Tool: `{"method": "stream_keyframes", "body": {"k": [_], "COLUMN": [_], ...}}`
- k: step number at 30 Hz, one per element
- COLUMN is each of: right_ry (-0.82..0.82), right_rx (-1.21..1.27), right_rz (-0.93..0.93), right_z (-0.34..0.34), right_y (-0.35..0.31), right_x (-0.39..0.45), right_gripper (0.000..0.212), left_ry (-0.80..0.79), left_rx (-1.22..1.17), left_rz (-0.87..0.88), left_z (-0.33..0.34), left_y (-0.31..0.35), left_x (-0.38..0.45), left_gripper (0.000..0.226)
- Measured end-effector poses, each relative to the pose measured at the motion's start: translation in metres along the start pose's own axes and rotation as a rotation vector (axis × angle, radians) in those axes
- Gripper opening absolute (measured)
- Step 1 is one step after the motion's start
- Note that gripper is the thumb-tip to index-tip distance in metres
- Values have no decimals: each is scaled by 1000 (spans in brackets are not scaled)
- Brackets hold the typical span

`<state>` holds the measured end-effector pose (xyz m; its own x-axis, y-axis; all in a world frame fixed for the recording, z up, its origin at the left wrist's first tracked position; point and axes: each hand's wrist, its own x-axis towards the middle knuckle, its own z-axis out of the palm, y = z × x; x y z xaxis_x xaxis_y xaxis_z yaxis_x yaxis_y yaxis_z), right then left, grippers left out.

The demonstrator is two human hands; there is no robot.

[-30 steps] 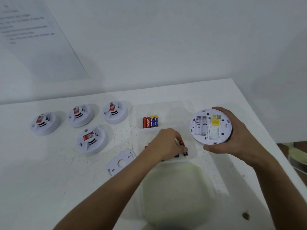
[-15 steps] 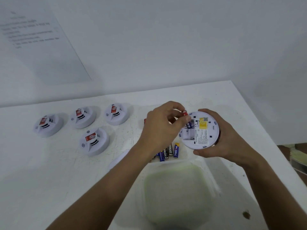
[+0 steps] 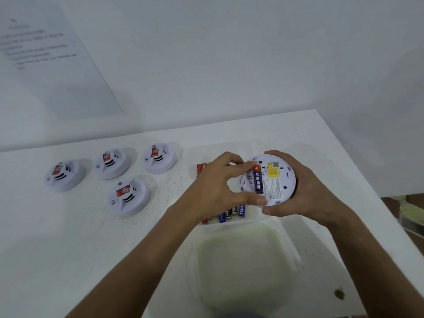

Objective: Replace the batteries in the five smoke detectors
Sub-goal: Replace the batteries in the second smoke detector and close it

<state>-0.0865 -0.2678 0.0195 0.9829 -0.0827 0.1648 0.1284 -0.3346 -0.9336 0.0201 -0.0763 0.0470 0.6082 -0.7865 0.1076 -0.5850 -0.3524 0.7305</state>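
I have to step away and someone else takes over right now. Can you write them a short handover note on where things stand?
Right hand grips the upturned smoke detector above the table.
Left hand pinches across its battery bay, seating a blue and red battery.
Loose batteries lie in the clear tray just below the hands; more behind the left hand.
Four detectors sit face-up at left, covers on.
Done: one battery in the bay.
Left: whether this bay needs another is hidden; close it, then the other four.
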Motion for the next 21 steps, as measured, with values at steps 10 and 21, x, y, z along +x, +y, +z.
{"method": "stream_keyframes", "body": {"k": [10,21], "right_ry": [-17,-16], "right_rx": [-6,32], "right_rz": [21,42], "right_z": [0,-1], "right_y": [1,8], "right_x": [6,0], "right_gripper": [91,90], "left_ry": [-100,-111], "left_rx": [297,265], "left_rz": [167,260], "left_z": [-10,-3], "left_y": [-4,-11], "left_x": [3,1], "left_gripper": [78,79]}}
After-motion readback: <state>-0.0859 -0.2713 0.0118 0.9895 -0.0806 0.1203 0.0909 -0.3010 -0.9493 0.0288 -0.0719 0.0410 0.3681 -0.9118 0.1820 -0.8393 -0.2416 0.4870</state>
